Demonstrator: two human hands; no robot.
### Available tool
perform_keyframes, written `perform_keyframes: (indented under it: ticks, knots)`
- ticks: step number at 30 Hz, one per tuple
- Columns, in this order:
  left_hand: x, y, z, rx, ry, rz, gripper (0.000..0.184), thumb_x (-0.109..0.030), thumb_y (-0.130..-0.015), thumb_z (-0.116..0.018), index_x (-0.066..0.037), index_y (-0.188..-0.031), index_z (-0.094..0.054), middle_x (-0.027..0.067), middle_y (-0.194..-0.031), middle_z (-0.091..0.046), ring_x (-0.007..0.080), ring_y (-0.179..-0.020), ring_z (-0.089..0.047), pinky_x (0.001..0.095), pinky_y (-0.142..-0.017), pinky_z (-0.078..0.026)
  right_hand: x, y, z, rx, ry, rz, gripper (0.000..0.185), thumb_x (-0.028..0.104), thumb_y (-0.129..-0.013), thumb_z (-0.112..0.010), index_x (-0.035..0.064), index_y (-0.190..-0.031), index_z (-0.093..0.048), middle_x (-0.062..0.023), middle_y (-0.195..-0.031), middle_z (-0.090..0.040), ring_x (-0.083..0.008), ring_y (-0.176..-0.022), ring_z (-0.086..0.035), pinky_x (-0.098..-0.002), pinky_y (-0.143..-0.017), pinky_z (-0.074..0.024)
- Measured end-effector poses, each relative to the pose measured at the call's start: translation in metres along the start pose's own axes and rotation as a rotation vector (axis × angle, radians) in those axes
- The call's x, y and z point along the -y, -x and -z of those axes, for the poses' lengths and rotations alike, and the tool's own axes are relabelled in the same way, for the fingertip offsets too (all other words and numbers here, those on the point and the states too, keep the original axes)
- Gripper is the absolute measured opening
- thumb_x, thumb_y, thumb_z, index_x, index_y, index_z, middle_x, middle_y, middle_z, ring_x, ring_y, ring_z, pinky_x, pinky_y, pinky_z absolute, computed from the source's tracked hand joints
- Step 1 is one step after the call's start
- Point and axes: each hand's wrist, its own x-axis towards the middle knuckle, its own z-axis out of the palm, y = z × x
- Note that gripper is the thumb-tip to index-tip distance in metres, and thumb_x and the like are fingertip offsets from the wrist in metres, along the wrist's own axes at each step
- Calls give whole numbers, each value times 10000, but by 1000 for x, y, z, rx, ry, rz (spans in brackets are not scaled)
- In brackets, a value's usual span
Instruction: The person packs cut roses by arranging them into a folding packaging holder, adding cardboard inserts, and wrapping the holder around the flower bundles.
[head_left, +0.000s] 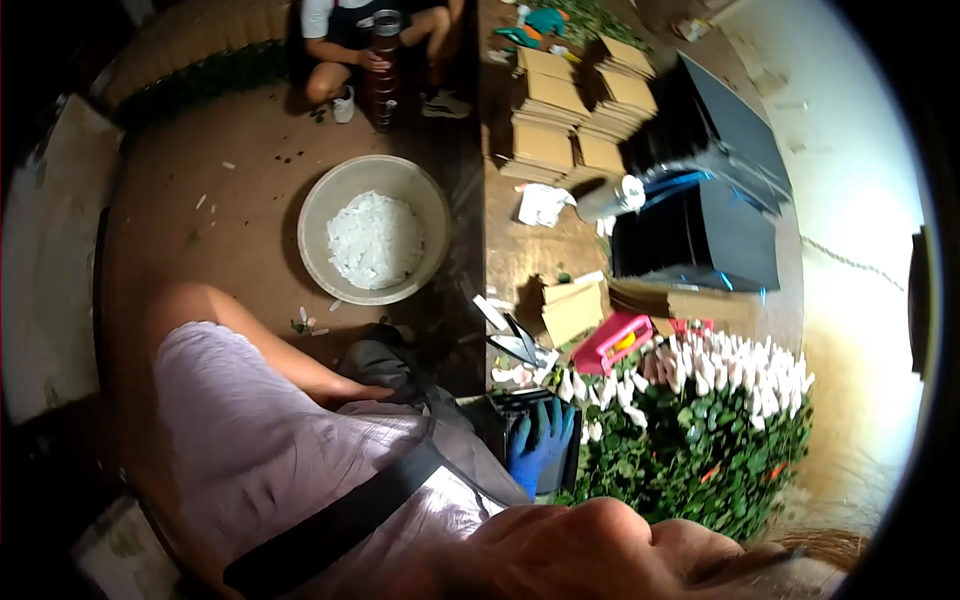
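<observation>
My right hand (540, 448), in a blue glove, lies over a black tray (570, 455) with its fingers spread and nothing visible in them. Bundles of leafy green stems with white-wrapped tips (710, 375) are just beside it. At the left, a bare limb (270, 355) reaches from lilac cloth to dark grey cloth; no fingers of my left hand can be made out. Near the glove, scissors (515, 345) rest by a pink tape dispenser (612, 343) on the table.
On the floor, a round tub (312, 235) holds many white pieces. Stacks of brown cardboard (545, 95), a silver bottle (612, 198) and black boxes (695, 235) stand on the table (520, 255). Another person (345, 45) squats at the top, one hand on a tall clear container (385, 70).
</observation>
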Motion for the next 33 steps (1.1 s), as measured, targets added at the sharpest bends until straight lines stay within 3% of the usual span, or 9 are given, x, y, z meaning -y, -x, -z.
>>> perform_keyframes:
  ticks: [3,10,14,33]
  knots:
    - [6,10,-7,-22,60,40,678,-613,-895,-572,-32,-1239,-636,216,-1185,-646,308,-1125,-619,416,-955,-489,-3,3,-11,-54,-39,32,357,218,-935,-608,31,-1240,-620,-211,-1388,-532,-486,-1350,-394,-589,-1108,-326]
    - [6,15,-13,-41,129,68,679,-598,-890,-577,-31,-1262,-611,211,-1217,-623,312,-1151,-597,418,-968,-481,20,-14,17,54,-79,-6,370,225,-948,-580,22,-1256,-607,-212,-1401,-521,-508,-1364,-362,-594,-1120,-307]
    - [4,12,-10,-44,139,71,681,-590,-888,-579,-31,-1276,-597,209,-1235,-610,315,-1166,-585,420,-975,-476,-18,8,-23,-14,-24,69,374,222,-950,-576,15,-1260,-595,-227,-1390,-520,-516,-1350,-372,-599,-1111,-315]
    - [-2,-6,6,-46,133,56,701,-551,-876,-591,-28,-1339,-529,197,-1321,-549,328,-1235,-524,425,-1008,-453,27,-15,12,20,-25,8,366,217,-950,-575,20,-1258,-584,-227,-1371,-528,-497,-1322,-405,-588,-1102,-328]
